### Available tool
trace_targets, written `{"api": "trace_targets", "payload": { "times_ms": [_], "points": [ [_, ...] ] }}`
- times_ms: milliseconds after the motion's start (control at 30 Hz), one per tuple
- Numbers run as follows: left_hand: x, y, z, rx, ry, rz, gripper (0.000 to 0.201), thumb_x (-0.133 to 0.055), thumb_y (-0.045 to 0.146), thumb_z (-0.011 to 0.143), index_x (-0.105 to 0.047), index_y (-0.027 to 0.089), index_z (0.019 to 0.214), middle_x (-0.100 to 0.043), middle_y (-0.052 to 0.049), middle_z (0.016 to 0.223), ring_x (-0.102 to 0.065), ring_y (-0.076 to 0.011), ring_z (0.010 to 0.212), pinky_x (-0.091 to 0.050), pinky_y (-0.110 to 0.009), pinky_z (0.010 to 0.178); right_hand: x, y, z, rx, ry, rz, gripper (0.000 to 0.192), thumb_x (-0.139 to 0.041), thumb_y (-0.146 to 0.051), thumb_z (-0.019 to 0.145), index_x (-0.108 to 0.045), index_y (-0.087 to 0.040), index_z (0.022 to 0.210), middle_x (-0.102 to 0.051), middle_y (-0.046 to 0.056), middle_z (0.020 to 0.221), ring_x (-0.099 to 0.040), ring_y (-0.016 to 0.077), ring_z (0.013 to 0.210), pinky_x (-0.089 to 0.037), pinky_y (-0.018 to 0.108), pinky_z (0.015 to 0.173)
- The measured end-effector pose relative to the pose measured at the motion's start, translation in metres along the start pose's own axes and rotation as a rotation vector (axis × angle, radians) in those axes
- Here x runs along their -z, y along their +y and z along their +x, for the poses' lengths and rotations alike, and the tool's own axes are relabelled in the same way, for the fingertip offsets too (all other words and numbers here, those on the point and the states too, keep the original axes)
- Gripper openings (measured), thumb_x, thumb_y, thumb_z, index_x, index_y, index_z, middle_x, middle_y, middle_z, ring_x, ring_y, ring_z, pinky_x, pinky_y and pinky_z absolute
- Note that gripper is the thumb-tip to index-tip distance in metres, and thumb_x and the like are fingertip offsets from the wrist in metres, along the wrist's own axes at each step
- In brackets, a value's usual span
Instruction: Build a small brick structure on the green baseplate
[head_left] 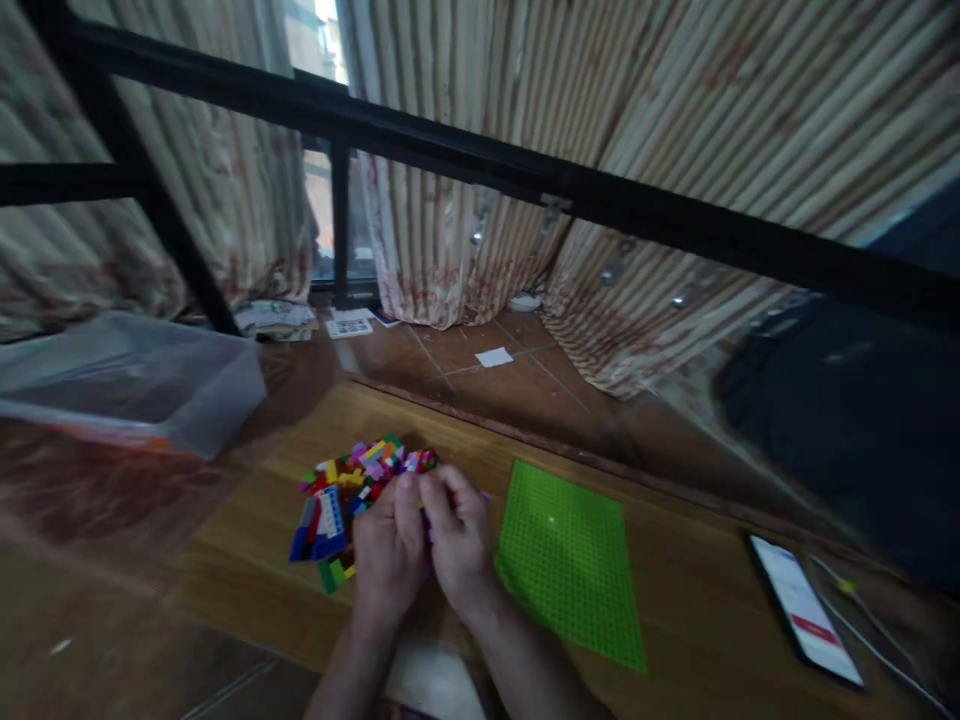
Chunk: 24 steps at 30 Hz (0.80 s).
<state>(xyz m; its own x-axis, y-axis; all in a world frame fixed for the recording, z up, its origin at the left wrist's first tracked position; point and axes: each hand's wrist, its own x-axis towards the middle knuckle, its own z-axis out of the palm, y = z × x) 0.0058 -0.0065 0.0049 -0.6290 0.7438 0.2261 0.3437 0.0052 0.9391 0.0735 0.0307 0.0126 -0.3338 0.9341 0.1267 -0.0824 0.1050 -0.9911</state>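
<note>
My left hand (390, 545) and my right hand (457, 540) meet at the thumbs, side by side over the right edge of a pile of toy building bricks (364, 465). Both have their fingers curled closed. Purple bits show in the gap between them, but whether these are held or lie behind I cannot tell. Left of my hands are a blue and white brick piece (328, 515) and a green brick (330, 575). A flat green baseplate (570, 560) lies on the wooden table just right of my right hand.
A phone (806, 610) with its screen lit lies on the wooden table (697, 600), beside a white cable (870, 610). On the floor at left stands a clear plastic bin (217, 390). A black metal rail (480, 150) crosses in front of striped curtains (450, 250).
</note>
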Motion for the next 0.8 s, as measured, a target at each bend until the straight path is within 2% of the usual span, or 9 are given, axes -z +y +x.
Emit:
{"api": "trace_targets", "payload": {
  "times_ms": [167,333,433,567,700,800],
  "points": [
    [0.001,-0.008,0.006,-0.101,-0.01,0.032,0.043,-0.036,0.044,0.095,-0.051,0.018,0.064,-0.049,0.002,0.057,-0.048,-0.0128,0.053,-0.037,-0.024,0.051,-0.003,-0.003,0.007,-0.031,0.041,0.183,0.027,-0.057,-0.041,0.084,-0.051,-0.02,0.068,-0.039,-0.006,0.059,-0.034,0.0085,0.054,-0.031,0.021,0.05],
    [0.002,-0.004,0.004,-0.17,-0.002,-0.007,0.042,-0.036,0.041,0.096,-0.044,0.019,0.061,-0.041,0.004,0.055,-0.039,-0.0104,0.051,-0.032,-0.023,0.047,0.002,-0.004,0.005,-0.098,0.012,0.311,0.029,-0.062,-0.045,0.079,-0.052,-0.02,0.068,-0.039,-0.007,0.056,-0.032,0.0074,0.049,-0.028,0.02,0.042],
    [0.001,-0.001,0.001,-0.135,-0.023,-0.07,0.042,-0.037,0.041,0.096,-0.04,0.02,0.06,-0.038,0.005,0.056,-0.035,-0.0096,0.05,-0.031,-0.023,0.047,0.007,-0.006,0.002,-0.155,-0.029,0.319,0.029,-0.064,-0.046,0.078,-0.052,-0.02,0.069,-0.04,-0.007,0.056,-0.033,0.0067,0.048,-0.026,0.018,0.039],
    [-0.002,0.001,0.001,-0.029,-0.149,-0.165,0.041,-0.037,0.045,0.095,-0.042,0.019,0.063,-0.039,0.005,0.056,-0.034,-0.0093,0.049,-0.031,-0.022,0.046,0.02,-0.004,0.003,-0.294,-0.134,0.308,0.029,-0.064,-0.048,0.078,-0.052,-0.021,0.073,-0.039,-0.009,0.056,-0.029,0.0057,0.044,-0.02,0.016,0.035],
    [0.005,0.003,0.006,0.022,-0.274,-0.083,0.038,-0.039,0.044,0.094,-0.046,0.019,0.067,-0.043,0.004,0.059,-0.038,-0.0101,0.053,-0.034,-0.022,0.052,0.04,0.004,0.014,-0.26,-0.241,0.131,0.029,-0.058,-0.049,0.083,-0.056,-0.02,0.078,-0.041,-0.009,0.056,-0.033,0.0061,0.045,-0.025,0.016,0.039],
    [0.022,0.005,0.012,0.046,-0.254,0.123,0.037,-0.041,0.043,0.092,-0.046,0.019,0.065,-0.041,0.005,0.056,-0.039,-0.0103,0.053,-0.031,-0.022,0.053,0.056,0.013,0.024,-0.109,-0.139,-0.195,0.034,-0.048,-0.049,0.089,-0.062,-0.019,0.081,-0.046,-0.006,0.056,-0.041,0.0084,0.049,-0.032,0.019,0.047]
  ]
}}
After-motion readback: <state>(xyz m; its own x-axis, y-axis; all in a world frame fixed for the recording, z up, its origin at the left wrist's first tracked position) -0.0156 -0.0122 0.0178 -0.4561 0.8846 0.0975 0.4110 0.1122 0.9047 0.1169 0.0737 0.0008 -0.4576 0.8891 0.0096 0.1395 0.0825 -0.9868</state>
